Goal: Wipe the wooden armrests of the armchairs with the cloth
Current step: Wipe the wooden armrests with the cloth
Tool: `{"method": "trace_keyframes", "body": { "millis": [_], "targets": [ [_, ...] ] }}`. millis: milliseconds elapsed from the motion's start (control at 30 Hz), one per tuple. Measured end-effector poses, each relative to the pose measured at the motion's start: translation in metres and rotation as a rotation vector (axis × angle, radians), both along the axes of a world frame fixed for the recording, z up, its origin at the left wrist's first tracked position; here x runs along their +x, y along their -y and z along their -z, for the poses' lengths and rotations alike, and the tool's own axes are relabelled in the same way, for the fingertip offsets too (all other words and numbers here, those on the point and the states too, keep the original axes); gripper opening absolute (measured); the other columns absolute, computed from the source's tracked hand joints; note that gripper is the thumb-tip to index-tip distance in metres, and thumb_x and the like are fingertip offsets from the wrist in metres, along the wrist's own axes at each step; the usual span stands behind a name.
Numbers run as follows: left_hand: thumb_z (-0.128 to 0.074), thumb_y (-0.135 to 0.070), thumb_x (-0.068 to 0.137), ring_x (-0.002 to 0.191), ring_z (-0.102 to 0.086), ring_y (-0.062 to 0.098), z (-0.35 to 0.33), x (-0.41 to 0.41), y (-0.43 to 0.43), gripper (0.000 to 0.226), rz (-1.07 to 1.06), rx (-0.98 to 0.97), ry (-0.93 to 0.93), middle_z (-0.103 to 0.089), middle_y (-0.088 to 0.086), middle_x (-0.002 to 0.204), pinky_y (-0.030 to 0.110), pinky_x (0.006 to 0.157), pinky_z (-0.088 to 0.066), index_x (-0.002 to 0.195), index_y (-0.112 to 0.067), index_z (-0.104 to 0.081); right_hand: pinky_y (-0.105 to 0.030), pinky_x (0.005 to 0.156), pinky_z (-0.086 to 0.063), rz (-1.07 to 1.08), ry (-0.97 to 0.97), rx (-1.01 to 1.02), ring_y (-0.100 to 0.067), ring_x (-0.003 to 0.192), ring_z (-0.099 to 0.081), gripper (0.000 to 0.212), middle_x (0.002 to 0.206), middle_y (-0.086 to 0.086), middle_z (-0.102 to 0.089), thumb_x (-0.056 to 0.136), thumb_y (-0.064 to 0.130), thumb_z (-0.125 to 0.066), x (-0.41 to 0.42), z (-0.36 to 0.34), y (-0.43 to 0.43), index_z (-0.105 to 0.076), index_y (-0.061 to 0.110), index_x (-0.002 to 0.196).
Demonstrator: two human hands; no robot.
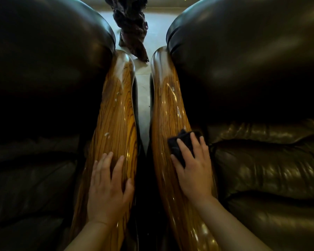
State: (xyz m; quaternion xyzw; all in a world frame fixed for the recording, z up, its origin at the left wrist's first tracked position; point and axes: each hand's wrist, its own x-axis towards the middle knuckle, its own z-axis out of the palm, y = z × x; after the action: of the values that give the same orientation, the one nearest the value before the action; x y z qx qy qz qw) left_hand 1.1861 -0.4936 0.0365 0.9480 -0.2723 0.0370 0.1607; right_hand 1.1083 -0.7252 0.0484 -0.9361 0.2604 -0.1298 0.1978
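Two glossy wooden armrests run side by side up the middle of the view. The left armrest point(116, 113) and the right armrest point(168, 109) both carry whitish smears and droplets. My right hand point(193, 169) presses a dark cloth point(180, 142) flat onto the right armrest, fingers spread over it; most of the cloth shows beyond the fingertips. My left hand point(108, 185) lies flat on the left armrest with fingers apart and nothing in it.
Dark leather armchairs flank the armrests: one on the left point(43, 69), one on the right point(252, 78). A narrow gap with pale floor point(143, 91) separates the armrests. A dark gnarled wooden object point(132, 28) stands on the floor beyond them.
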Motion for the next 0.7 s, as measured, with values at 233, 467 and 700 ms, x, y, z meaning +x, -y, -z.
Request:
{"method": "trace_keyframes", "body": {
  "millis": [233,467,700],
  "targets": [
    [-0.040,-0.044,0.090,0.150,-0.017,0.028,0.002,0.002,-0.001,0.064,0.014,0.008,0.011,-0.029,0.016,0.154,0.054,0.120,-0.019,0.147,-0.015,-0.036,-0.055,0.120,-0.027,-0.236,-0.045,-0.100,-0.024,0.156,-0.010,0.055,0.166,-0.001,-0.026,0.097,0.053,-0.042,-0.034,0.008,0.008,-0.045,0.032,0.148],
    [-0.040,-0.043,0.090,0.150,-0.016,0.027,0.001,0.002,-0.001,0.064,0.003,0.004,0.002,-0.029,0.015,0.155,0.051,0.121,-0.016,0.148,-0.017,-0.035,-0.053,0.123,-0.019,-0.121,-0.049,-0.069,-0.026,0.156,-0.009,0.053,0.165,-0.002,-0.028,0.097,0.048,-0.050,0.029,-0.010,0.005,-0.043,0.033,0.148],
    [-0.040,-0.044,0.089,0.150,-0.018,0.027,0.004,0.003,-0.002,0.065,0.006,-0.003,-0.004,-0.029,0.014,0.155,0.051,0.121,-0.015,0.149,-0.019,-0.033,-0.051,0.120,-0.027,-0.110,-0.034,-0.036,-0.024,0.156,-0.009,0.053,0.167,0.000,-0.023,0.097,0.053,-0.043,0.011,-0.004,0.017,-0.045,0.034,0.147]
  ]
}}
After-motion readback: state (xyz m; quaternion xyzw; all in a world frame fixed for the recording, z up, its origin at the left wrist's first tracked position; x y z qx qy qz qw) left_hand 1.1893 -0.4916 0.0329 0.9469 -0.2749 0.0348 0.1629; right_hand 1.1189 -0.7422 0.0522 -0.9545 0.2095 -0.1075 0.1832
